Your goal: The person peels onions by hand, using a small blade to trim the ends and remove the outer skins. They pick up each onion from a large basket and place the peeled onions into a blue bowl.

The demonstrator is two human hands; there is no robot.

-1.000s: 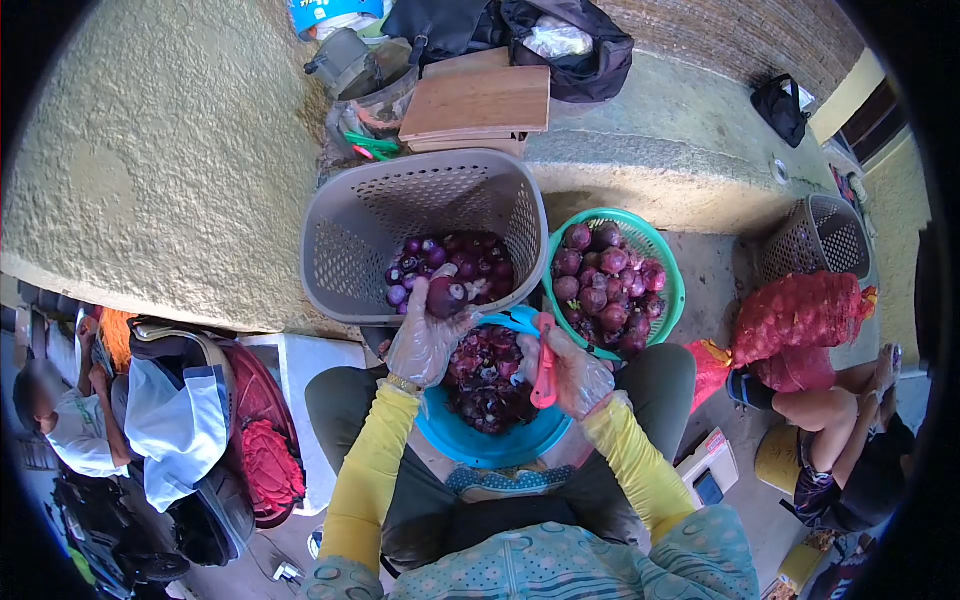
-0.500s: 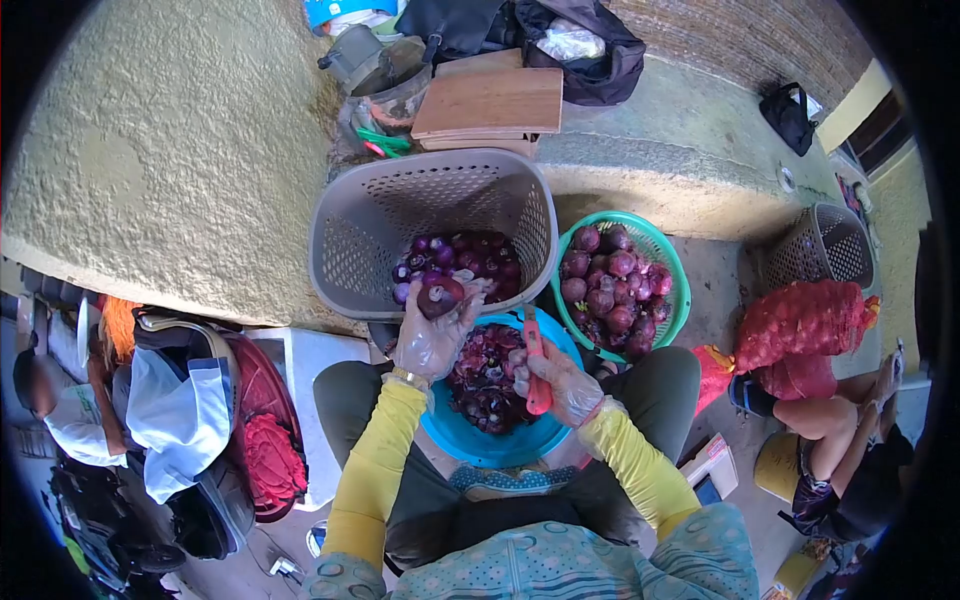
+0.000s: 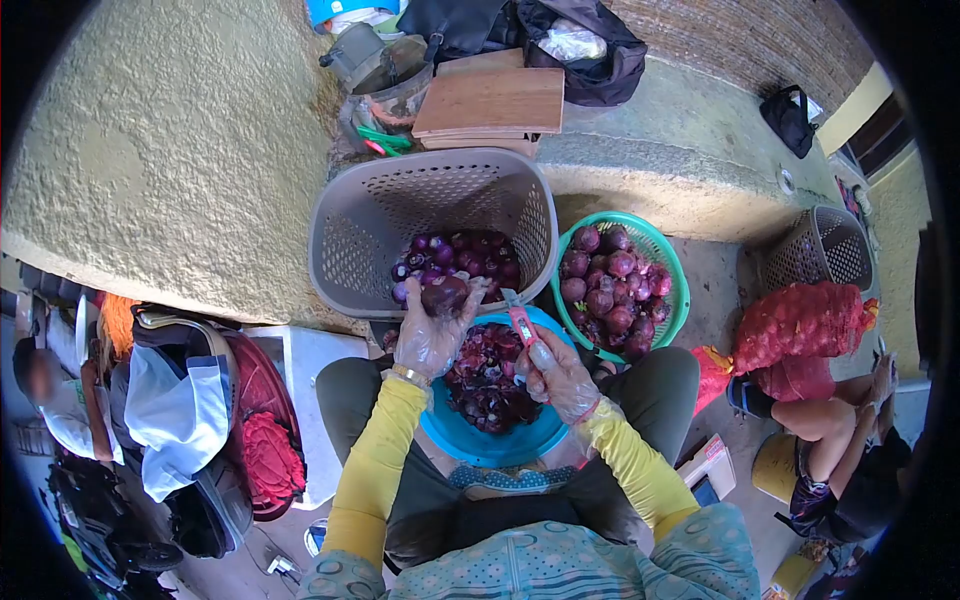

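In a clear plastic glove, my left hand grips a red onion by the front rim of a grey basket. My gloved right hand is closed around a red-handled utility knife, its blade pointing up and away from me, apart from the onion. Below both hands sits a blue basin holding dark purple onion skins. Peeled, shiny purple onions lie at the bottom of the grey basket. To the right, a green basket holds onions with dull skins.
Wooden boards rest on the ledge behind the grey basket. Red mesh sacks of onions lie at right, near another person's bent leg. At left are a white box, a red tub and another person.
My left hand has turned the onion so another side of it shows. The knife in my right hand has tilted, its blade end now further up and left.
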